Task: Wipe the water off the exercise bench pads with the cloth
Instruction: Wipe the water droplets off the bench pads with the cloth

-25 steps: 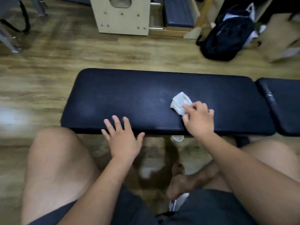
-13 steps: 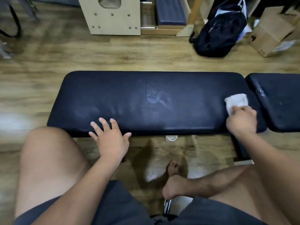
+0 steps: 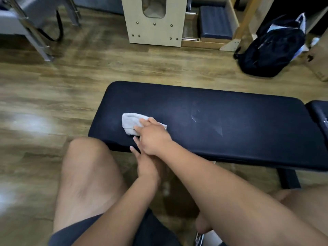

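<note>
Near pad left end, right hand flat on cloth; left hand at near edge, seemingly open.

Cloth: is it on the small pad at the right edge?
No. The cloth lies near the left end of the long pad, under the right hand.

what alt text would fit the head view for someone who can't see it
The person's right hand presses a white cloth onto the left end of a long dark bench pad, crossing over the left hand, which rests at the pad's near edge. A black backpack sits on the floor beyond.
</note>
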`<state>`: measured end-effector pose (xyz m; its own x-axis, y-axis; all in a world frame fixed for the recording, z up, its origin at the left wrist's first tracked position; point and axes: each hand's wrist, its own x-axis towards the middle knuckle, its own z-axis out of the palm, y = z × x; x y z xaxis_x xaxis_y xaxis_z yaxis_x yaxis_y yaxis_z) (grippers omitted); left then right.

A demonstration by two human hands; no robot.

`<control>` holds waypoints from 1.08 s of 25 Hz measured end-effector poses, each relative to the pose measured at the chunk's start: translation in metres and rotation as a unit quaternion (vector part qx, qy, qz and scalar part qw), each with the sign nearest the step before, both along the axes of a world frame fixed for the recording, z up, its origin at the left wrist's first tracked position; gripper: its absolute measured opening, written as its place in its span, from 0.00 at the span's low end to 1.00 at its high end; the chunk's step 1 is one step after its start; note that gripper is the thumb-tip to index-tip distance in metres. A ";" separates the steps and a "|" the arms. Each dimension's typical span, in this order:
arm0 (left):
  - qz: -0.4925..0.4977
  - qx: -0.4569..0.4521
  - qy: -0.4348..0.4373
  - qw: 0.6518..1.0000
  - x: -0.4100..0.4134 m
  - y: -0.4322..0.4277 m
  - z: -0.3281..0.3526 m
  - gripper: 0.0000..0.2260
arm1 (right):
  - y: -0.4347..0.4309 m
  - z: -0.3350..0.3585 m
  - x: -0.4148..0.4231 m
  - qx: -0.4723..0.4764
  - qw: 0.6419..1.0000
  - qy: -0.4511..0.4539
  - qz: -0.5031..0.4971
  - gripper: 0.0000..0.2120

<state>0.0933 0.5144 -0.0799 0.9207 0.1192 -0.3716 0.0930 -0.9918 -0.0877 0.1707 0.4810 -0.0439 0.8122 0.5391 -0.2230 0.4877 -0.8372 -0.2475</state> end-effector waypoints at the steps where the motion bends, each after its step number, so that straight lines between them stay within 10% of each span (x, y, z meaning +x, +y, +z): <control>1: 0.004 -0.022 0.002 1.000 0.001 -0.001 0.004 0.34 | -0.011 0.000 0.003 -0.009 1.000 0.000 -0.010 0.19; 13: -0.061 -0.082 -0.095 0.990 0.016 -0.041 0.033 0.29 | -0.413 -0.012 0.020 -0.151 0.881 -0.061 -0.445 0.18; 17: -0.200 -0.103 -0.082 0.971 0.005 -0.107 0.031 0.27 | -0.445 -0.012 0.000 -0.109 0.869 -0.063 -0.478 0.22; 27: -0.065 -0.063 -0.078 0.993 0.009 -0.156 0.032 0.17 | -0.492 -0.005 -0.052 0.042 0.793 -0.055 -0.606 0.17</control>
